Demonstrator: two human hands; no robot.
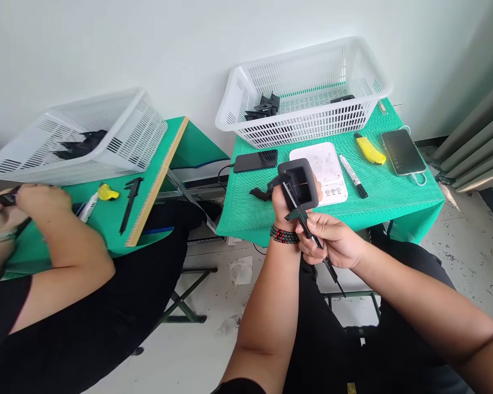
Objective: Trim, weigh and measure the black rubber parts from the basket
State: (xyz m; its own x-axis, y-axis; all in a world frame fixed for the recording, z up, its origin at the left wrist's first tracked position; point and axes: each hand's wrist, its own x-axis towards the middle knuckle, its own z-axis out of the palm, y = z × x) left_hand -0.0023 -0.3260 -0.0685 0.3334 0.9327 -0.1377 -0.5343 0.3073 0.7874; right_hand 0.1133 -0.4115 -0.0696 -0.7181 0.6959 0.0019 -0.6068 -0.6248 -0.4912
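Note:
My left hand (281,204) is closed around a black plastic part with a square, hollow frame (308,180), raised above the table's front edge. My fingers are partly hidden behind it. In my right hand (331,241) is a black caliper (311,234), gripped along its beam and slanting down to the right. The caliper's jaw end lies against or just in front of the hollow frame; whether the jaws touch it I cannot tell. Just behind my hands rests a white digital scale (334,193). Another black part (261,193) lies left of my left hand.
A white basket (299,127) with black parts stands at the back. On the green cloth lie a phone (255,161), a marker (353,175), a yellow-handled tool (370,150) and a second phone (402,152). At left, a co-worker's hands (45,205) work beside another caliper (131,203) and basket (135,131).

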